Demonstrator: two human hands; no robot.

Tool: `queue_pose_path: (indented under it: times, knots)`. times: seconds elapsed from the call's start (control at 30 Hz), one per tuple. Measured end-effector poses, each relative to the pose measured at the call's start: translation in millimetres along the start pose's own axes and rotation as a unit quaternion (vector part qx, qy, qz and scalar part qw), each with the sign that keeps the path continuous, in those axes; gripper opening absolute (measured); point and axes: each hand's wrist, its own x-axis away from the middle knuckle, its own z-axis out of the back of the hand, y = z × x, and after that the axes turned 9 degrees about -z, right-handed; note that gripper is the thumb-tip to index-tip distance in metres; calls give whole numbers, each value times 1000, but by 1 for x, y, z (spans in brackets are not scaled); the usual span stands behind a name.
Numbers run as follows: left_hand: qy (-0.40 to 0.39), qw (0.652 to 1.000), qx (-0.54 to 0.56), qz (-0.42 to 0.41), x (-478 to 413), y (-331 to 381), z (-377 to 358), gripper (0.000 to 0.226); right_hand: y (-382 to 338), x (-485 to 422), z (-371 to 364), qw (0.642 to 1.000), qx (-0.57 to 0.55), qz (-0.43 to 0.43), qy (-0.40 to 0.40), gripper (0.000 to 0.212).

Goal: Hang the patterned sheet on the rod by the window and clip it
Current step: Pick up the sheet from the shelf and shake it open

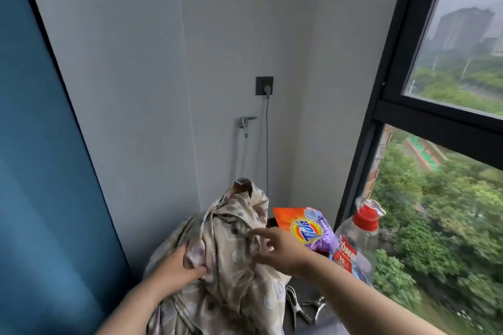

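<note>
Left hand [178, 264] grips a fold of the patterned sheet [234, 288], heaped by the window [449, 62]; right hand [277, 246] open, fingers spread at it. Suggest finding a hem before lifting, avoids tangles; rod not in view

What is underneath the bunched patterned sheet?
Hidden: the patterned sheet, gripped by the left hand, covers whatever it sits on. Only a dark surface with metal clips shows to its right.
</note>
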Motion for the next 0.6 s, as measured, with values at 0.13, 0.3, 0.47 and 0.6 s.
queue_pose_path:
  times: [0.13, 0.3, 0.47, 0.6]
  knots:
    - [74, 993, 86, -36, -15, -12, -13, 78, -5, -30, -39, 999, 22, -21, -17, 82]
    - [114, 980, 146, -78, -22, -19, -6, 41, -21, -49, -50, 996, -57, 9, 61, 52]
    - [154, 960, 210, -105, -26, -8, 14, 42, -58, -66, 3, 981, -103, 98, 135, 41]
    - [240, 911, 316, -114, -42, 26, 51, 42, -77, -72, 37, 969, -117, 149, 159, 46]
